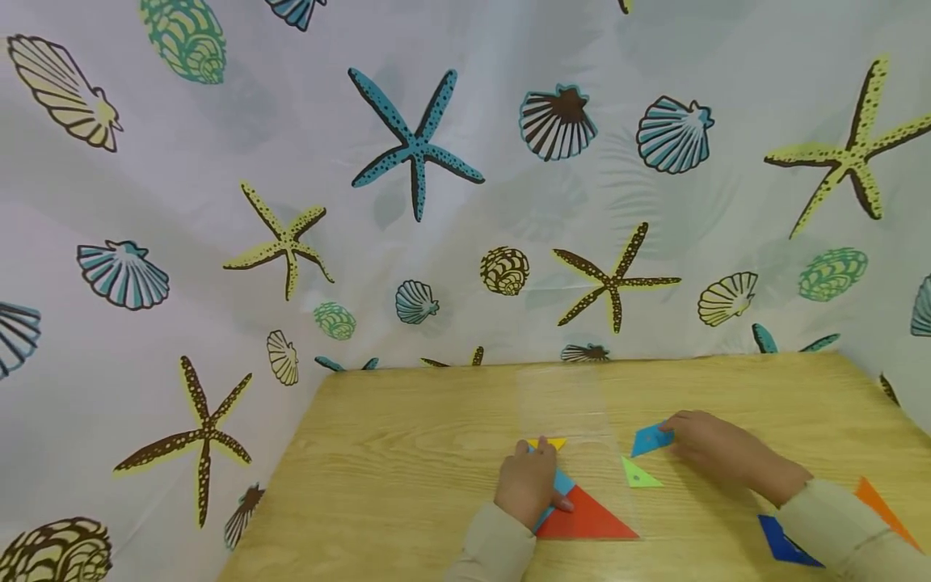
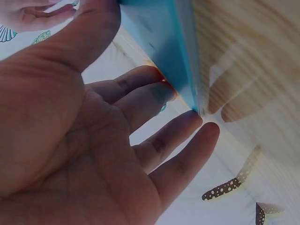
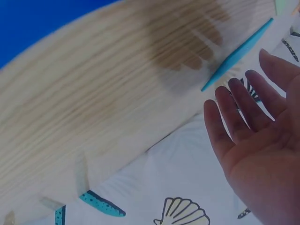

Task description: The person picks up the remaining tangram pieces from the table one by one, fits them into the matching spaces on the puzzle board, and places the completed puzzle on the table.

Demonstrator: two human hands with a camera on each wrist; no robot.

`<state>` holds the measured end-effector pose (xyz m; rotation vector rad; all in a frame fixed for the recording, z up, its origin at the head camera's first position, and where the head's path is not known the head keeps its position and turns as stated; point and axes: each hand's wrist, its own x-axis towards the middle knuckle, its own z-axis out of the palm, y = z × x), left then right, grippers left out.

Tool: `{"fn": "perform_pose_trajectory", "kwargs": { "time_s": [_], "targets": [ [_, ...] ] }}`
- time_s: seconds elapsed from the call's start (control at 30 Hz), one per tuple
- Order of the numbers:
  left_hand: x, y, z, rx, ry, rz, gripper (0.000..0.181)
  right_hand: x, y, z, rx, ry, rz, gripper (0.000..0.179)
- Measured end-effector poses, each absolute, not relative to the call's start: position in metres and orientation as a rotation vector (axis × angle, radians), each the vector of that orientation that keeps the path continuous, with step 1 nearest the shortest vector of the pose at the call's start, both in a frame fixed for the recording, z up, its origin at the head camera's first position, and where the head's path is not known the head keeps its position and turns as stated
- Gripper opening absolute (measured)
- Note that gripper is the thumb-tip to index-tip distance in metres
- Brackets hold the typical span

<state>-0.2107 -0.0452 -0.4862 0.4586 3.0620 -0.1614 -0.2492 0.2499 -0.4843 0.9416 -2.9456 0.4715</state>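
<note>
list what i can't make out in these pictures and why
- Light blue piece: head view, partly covered by the left hand.
- Yellow piece: head view, partly behind that hand.
- Orange piece: head view, partly behind the right sleeve.
- Mark on the green triangle: head view, too small to read.
- Blue shape: right wrist view, cut off by top and left edges.

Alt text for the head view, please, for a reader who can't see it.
A person's left hand touches a light-blue piece beside a red triangle on a wood-grain table, while the right hand is at the right end of another blue piece. A green triangle lies between the hands.
</note>
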Motion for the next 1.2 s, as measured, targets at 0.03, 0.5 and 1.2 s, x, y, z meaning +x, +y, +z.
{"fn": "perform_pose_trajectory", "kwargs": {
  "time_s": [0.03, 0.5, 1.2],
  "targets": [
    [-0.211, -0.045, -0.486, 0.456, 3.061, -0.166, 0.09, -0.253, 0.248, -0.486, 0.95, -2.953, 0.487, 0.028],
    [-0.209, -0.045, -0.486, 0.465, 3.074, -0.252, 0.084, -0.275, 0.242, -0.498, 0.968, -2.936, 0.608, 0.022],
    [-0.205, -0.044, -0.478, 0.46, 3.024, -0.245, 0.081, -0.263, 0.237, -0.485, 0.782, -3.001, 0.479, 0.028]
  ]
}}
